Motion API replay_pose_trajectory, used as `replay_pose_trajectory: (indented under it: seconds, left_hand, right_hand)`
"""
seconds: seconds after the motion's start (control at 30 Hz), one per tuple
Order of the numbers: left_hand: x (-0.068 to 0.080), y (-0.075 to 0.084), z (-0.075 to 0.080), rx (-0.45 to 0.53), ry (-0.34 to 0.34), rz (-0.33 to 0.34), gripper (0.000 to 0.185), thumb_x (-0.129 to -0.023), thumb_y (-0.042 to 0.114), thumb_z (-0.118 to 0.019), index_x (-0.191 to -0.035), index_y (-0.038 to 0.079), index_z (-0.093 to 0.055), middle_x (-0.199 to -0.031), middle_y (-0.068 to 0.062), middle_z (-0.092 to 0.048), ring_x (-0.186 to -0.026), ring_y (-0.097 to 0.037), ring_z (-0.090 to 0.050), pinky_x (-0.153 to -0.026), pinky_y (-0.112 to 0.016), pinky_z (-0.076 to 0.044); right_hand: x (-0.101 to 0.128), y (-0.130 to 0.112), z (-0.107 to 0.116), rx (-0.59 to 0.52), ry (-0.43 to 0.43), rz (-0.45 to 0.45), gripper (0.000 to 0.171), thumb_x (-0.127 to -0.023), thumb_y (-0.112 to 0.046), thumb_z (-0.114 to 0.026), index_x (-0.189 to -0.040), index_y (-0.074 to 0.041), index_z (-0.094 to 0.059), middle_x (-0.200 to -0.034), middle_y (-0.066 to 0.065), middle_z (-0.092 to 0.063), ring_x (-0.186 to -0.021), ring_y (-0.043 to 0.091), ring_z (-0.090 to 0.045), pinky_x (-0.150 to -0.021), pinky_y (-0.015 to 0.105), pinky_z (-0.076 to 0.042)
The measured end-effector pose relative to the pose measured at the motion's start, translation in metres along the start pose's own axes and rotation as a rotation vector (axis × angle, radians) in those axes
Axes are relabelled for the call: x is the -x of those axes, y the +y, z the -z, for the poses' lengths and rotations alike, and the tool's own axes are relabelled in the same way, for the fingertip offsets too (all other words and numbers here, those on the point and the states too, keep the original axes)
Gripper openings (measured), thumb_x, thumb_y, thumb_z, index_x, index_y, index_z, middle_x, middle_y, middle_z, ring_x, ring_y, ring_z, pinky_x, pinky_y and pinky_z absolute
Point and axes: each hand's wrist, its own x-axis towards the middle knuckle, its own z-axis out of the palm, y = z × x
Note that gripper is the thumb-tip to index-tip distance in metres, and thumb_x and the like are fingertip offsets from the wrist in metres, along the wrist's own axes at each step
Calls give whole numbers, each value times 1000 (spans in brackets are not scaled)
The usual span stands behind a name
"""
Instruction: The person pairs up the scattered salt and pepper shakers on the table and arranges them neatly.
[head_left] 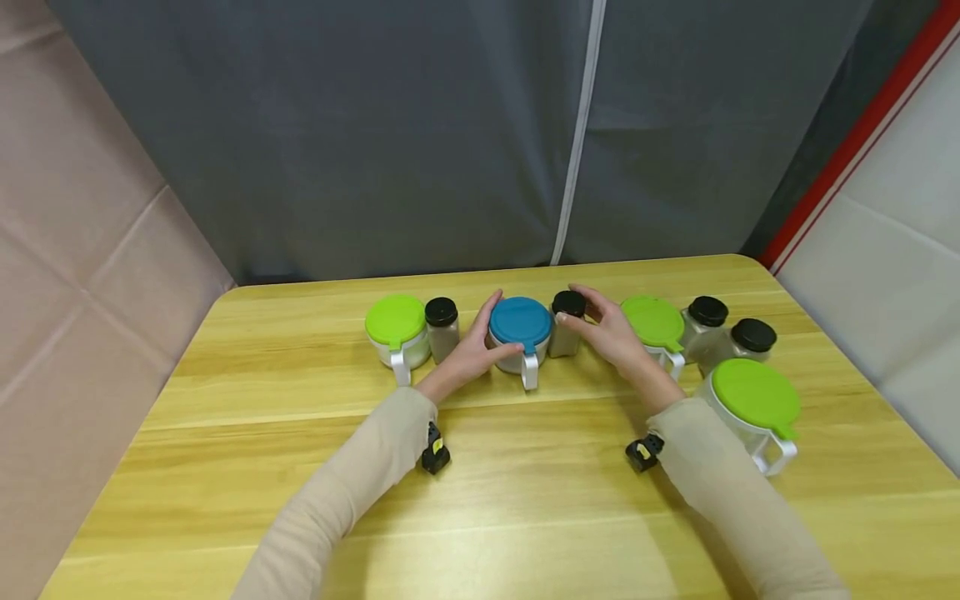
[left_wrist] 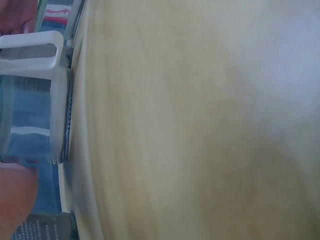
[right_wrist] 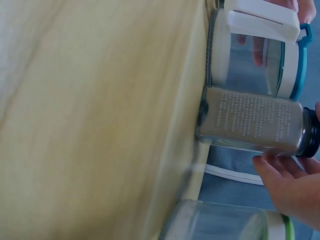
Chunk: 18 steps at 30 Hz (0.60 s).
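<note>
A clear jar with a blue lid (head_left: 520, 322) and a white handle stands upright near the back of the table. My left hand (head_left: 474, 353) holds it from the left, thumb across the front and fingers round the far side. Right beside it stands a spice jar (right_wrist: 255, 120) with a black lid and a printed label. My right hand (head_left: 609, 332) grips this spice jar near its lid, thumb in front and fingers behind. In the left wrist view, the blue-lidded jar's glass body (left_wrist: 30, 120) shows, its lid out of sight.
To the left stand a green-lidded jar (head_left: 396, 323) and another spice jar (head_left: 442, 329). On the right are a green-lidded jar (head_left: 651, 321), two spice jars, one (head_left: 705, 321) farther back, and a larger green-lidded jar (head_left: 753, 396). Grey cloth (head_left: 375, 150) hangs behind the table.
</note>
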Motion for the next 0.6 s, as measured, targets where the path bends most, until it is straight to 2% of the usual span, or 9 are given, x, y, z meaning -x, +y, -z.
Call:
replay_pose_trajectory:
  seconds: [0.13,0.23,0.33,0.53,0.6]
  left_hand:
    - [11,20,-2,-62,15,-93,81,-83,13,-61,-142,11,-6,-145,-9,-8,-129,-26,-12,-101,-46,-13]
    - [17,30,-6,-129,63,-164,79,-83,11,-61,-142,9,-8,-144,-14,-9,-128,-31,-14,-100,-49,-16]
    - [20,36,-9,-159,115,-204,79,-82,10,-62,-141,7,-11,-143,-17,-10,-128,-31,-16,-99,-50,-18]
    - [8,18,-16,-193,229,-337,80,-80,19,-65,-142,19,-14,-144,-1,-12,-128,-16,-15,-98,-47,-22]
    - [6,18,-20,-187,253,-380,79,-79,19,-65,-141,19,-16,-144,0,-12,-128,-15,-16,-97,-48,-24]
  right_hand:
    - [2,-5,4,3,-12,41,62,-86,-23,-59,-137,-4,-28,-138,13,-29,-126,26,-25,-99,40,-24]
    - [5,-11,8,-1,-15,77,63,-86,-23,-58,-136,-2,-27,-138,14,-29,-126,24,-25,-100,39,-23]
    - [9,-18,13,-12,-8,105,61,-87,-20,-58,-136,0,-27,-138,16,-29,-126,23,-25,-100,40,-23]
    - [17,-33,27,-19,9,115,58,-88,-20,-55,-136,-2,-27,-137,15,-30,-125,23,-27,-98,40,-27]
    - [20,-38,32,-6,16,114,58,-89,-22,-54,-137,-4,-27,-138,13,-30,-125,23,-27,-97,41,-28]
